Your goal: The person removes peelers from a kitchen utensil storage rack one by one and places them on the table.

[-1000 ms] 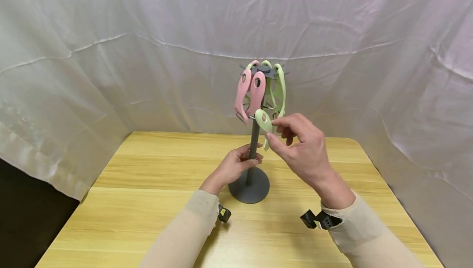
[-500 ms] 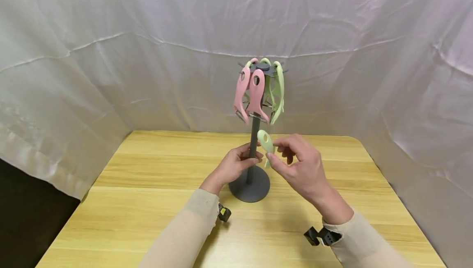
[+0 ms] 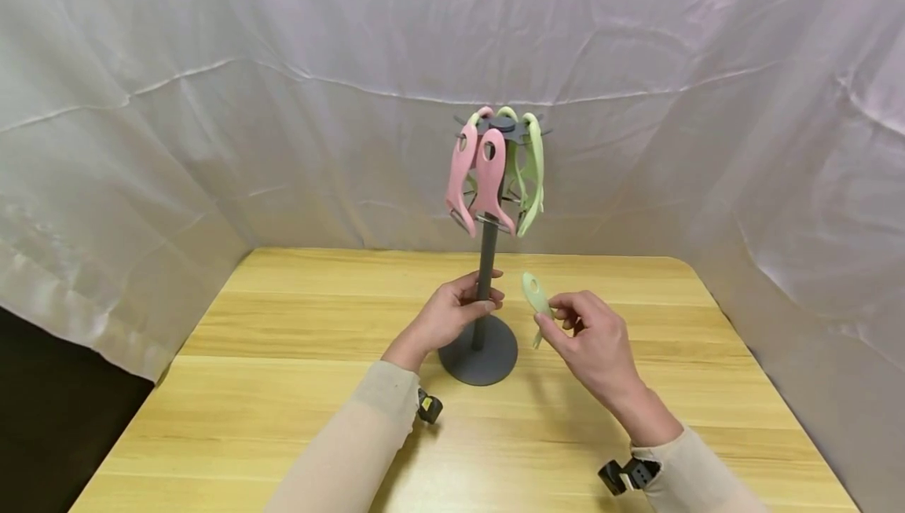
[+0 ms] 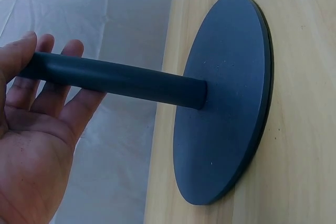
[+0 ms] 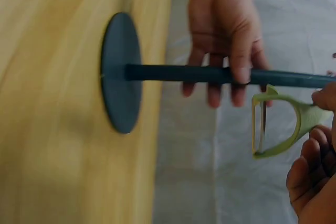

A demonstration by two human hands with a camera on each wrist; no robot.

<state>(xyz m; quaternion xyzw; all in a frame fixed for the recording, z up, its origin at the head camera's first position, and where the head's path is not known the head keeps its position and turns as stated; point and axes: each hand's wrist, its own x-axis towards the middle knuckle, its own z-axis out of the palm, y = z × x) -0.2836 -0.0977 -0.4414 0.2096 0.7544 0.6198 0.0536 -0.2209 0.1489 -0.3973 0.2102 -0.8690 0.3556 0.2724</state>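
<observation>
My left hand (image 3: 441,316) holds the dark grey pole (image 3: 488,250) of a stand, thumb on the near side and fingers behind it. In the left wrist view the pole (image 4: 121,80) crosses that hand's fingers. My right hand (image 3: 601,344) pinches a light green Y-shaped peeler (image 3: 540,304) by its handle, above the table and right of the pole. The right wrist view shows this peeler's (image 5: 310,115) blade end pointing down toward the table. On the stand's top hooks hang pink peelers (image 3: 489,175) at the front left and green peelers (image 3: 535,175) at the right and back.
The stand's round grey base (image 3: 481,368) sits flat on the wooden table (image 3: 283,419). Pale curtains (image 3: 353,167) enclose the table's back and sides. Both wrists wear small black cameras (image 3: 625,476).
My right hand has carried the green peeler down from beside the hanging peelers, then to the right, away from the pole. My left hand has stayed on the pole.
</observation>
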